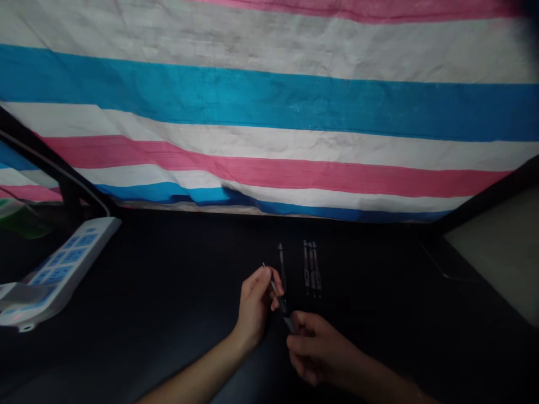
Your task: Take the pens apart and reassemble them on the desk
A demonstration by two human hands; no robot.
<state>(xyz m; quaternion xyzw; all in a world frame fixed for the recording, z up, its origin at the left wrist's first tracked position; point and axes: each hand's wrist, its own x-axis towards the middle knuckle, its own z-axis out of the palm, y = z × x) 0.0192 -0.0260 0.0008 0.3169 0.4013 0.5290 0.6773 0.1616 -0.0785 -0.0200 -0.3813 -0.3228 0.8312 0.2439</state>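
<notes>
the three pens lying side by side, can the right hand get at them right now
Probably yes: nothing visible lies between the right hand and the three pens just beyond it, though it holds another pen and would likely have to let go first.

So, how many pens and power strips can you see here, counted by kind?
Pens: 5 (1 held pen in the left hand and right hand, 1 lone pen by the left hand, 3 grouped pens side by side)
Power strips: 1 white power strip
Total: 6
</notes>
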